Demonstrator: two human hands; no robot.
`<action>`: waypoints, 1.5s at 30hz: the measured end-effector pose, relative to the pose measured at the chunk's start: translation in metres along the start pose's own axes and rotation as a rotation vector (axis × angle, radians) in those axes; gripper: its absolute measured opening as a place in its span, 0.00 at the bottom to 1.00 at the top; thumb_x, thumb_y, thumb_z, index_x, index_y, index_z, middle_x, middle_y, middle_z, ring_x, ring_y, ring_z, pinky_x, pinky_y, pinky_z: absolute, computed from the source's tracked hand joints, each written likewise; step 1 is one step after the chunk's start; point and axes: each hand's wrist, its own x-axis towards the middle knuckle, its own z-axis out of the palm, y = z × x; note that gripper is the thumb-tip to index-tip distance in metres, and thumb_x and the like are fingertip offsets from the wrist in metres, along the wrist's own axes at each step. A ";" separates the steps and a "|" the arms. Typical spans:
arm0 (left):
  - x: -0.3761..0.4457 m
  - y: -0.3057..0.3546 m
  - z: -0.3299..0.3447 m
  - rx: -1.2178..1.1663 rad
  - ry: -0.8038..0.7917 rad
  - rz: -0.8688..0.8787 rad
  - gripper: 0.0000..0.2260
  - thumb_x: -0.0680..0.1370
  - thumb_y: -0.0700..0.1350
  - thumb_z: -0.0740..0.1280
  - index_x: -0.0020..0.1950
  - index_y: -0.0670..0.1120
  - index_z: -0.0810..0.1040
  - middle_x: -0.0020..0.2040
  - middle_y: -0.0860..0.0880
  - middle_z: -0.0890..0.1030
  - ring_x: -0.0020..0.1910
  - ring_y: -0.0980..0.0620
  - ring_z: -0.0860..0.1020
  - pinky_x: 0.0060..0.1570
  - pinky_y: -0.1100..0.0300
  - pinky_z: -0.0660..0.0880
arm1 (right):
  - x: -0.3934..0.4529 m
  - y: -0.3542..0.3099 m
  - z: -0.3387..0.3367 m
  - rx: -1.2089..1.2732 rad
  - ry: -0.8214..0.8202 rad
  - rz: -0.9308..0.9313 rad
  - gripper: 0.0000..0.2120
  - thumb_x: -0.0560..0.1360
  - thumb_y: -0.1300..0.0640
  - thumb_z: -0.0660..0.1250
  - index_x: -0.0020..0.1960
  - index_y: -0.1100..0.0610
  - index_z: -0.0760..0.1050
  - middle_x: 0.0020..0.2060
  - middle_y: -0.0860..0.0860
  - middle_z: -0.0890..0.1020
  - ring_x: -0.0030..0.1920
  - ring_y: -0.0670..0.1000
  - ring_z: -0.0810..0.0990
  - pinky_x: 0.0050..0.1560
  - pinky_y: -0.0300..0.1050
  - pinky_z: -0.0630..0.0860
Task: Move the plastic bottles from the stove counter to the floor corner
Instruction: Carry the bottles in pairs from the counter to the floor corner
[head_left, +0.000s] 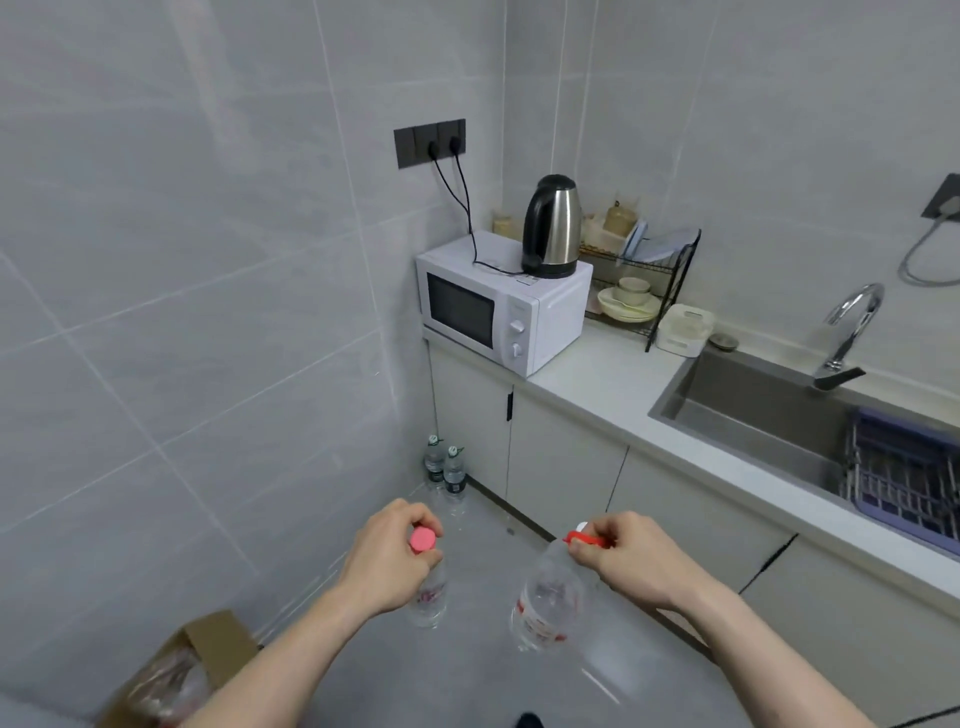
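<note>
Bottles hang by their necks: left hand (387, 558) fingers curl round the pink-capped bottle (428, 597), right hand (626, 558) fingers pinch the red-handled larger bottle (545, 597). Two green-capped bottles (444, 467) stand in the floor corner beneath the microwave (498, 306).

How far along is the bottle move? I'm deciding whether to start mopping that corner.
Done: two green-capped bottles stand in the floor corner. In hand: left hand holds a pink-capped bottle, right hand a larger red-capped bottle. Left: setting both down; the stove counter isn't visible.
</note>
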 end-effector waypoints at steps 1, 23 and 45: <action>0.014 -0.007 -0.003 -0.001 -0.003 -0.017 0.09 0.71 0.44 0.75 0.43 0.58 0.78 0.47 0.57 0.76 0.46 0.56 0.76 0.49 0.59 0.72 | 0.019 -0.006 0.001 0.002 -0.013 -0.007 0.20 0.72 0.44 0.67 0.37 0.61 0.68 0.27 0.47 0.69 0.31 0.49 0.65 0.35 0.45 0.65; 0.306 -0.122 -0.029 0.033 -0.042 -0.284 0.10 0.67 0.45 0.71 0.40 0.61 0.79 0.48 0.54 0.77 0.45 0.58 0.78 0.49 0.62 0.75 | 0.365 -0.058 0.046 -0.006 -0.346 0.090 0.11 0.71 0.48 0.68 0.35 0.54 0.74 0.31 0.47 0.77 0.32 0.47 0.73 0.37 0.42 0.70; 0.583 -0.281 -0.002 0.143 -0.423 -0.293 0.07 0.70 0.43 0.67 0.39 0.56 0.77 0.49 0.53 0.77 0.43 0.54 0.78 0.42 0.66 0.71 | 0.597 -0.113 0.157 0.030 -0.300 0.455 0.12 0.73 0.56 0.66 0.32 0.53 0.71 0.32 0.47 0.76 0.33 0.47 0.74 0.30 0.31 0.65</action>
